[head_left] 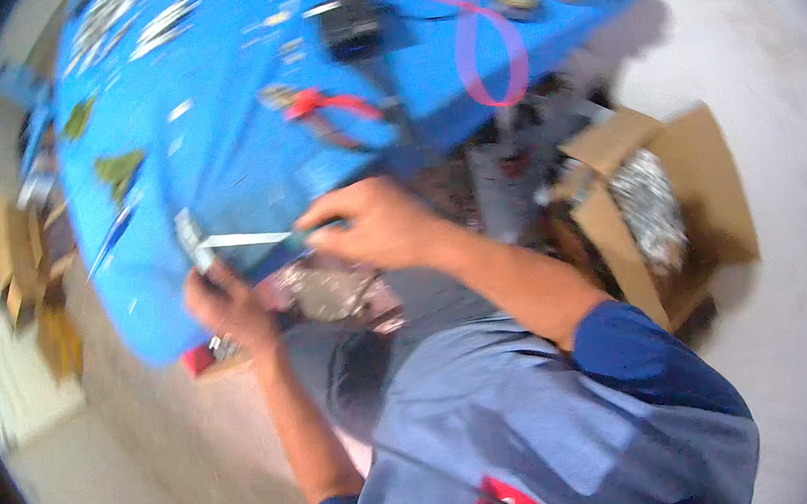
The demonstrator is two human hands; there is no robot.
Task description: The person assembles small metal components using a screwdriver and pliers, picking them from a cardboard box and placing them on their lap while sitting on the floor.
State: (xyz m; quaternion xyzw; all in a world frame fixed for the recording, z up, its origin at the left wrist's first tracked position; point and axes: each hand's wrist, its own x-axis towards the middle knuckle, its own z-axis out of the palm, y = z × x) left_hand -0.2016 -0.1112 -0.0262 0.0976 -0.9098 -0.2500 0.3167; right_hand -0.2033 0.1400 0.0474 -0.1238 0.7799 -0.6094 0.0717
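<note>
My left hand (232,311) is closed around the lower end of a small flat silvery-white piece (188,236), held upright near the front edge of the table. From the right, my right hand (375,223) grips a screwdriver (246,239) with a teal handle and a long pale shaft. Its tip meets or nearly meets the piece; motion blur hides whether they touch. Beyond my hands, red-handled pliers (330,108) lie on the blue cloth (211,165).
A black box-shaped device (351,29) and a pink looped cable (523,61) are at the back. Silvery strips (164,24) lie far left, near green scraps (119,173) and a thin blue tool (110,240). On the right stands an open cardboard box (722,183) of shiny metal pieces.
</note>
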